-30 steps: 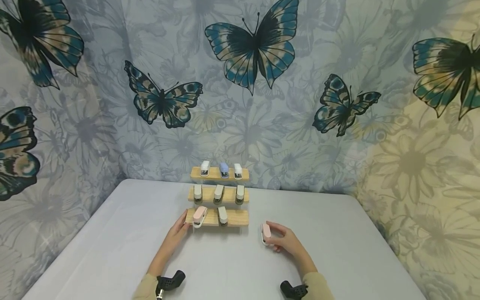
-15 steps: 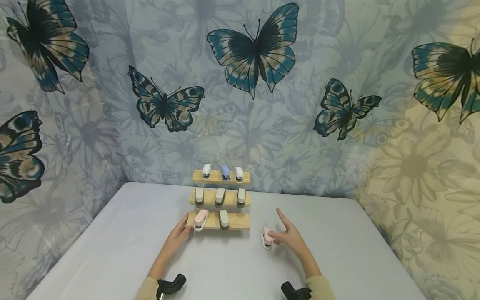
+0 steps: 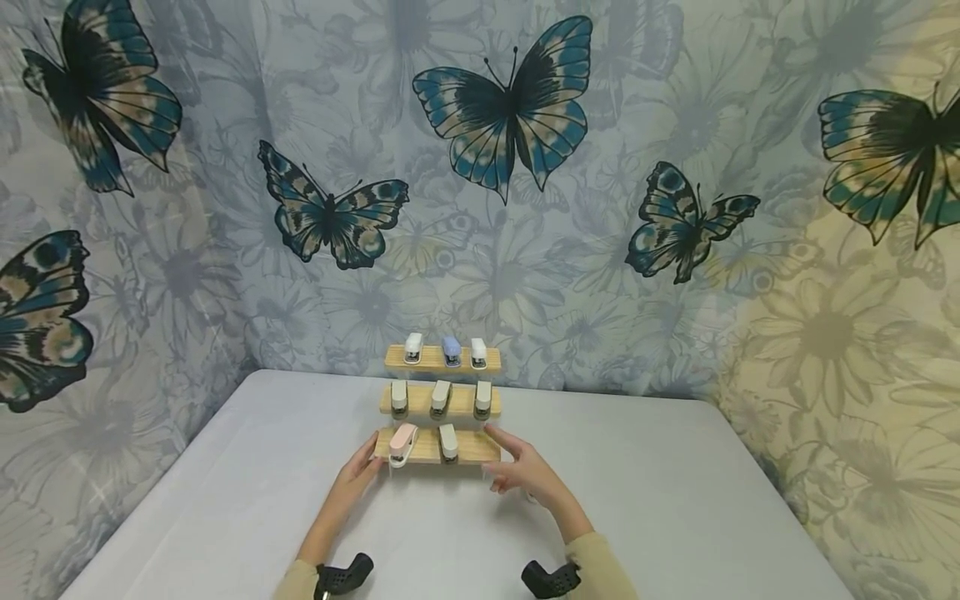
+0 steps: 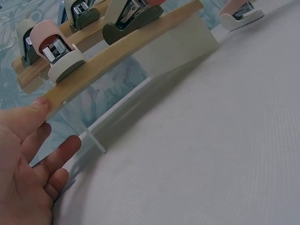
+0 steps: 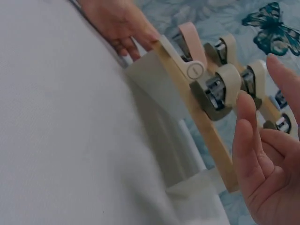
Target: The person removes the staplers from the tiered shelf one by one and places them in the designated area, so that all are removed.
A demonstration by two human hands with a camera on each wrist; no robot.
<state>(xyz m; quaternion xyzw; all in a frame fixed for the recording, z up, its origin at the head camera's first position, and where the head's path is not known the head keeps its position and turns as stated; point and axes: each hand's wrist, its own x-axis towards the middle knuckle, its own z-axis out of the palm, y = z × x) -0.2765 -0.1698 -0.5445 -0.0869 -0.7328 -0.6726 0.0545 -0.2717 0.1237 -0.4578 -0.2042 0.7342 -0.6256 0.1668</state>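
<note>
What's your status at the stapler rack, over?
Left hand open, thumb touching bottom shelf end. Right hand open, empty, near shelf's right end. Pink stapler on table behind it. Nothing blocking.

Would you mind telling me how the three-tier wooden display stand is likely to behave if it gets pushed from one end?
The stand would probably slide easily, since its thin pale supports rest on a smooth table. It looks light and could tip. The staplers sit loose on narrow shelves, so a jolt might shake them off. The left hand touching the bottom shelf's end should steady it.

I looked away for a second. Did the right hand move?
Yes. The right hand left the pink stapler on the table and went left, up to the right end of the bottom wooden shelf.
</note>
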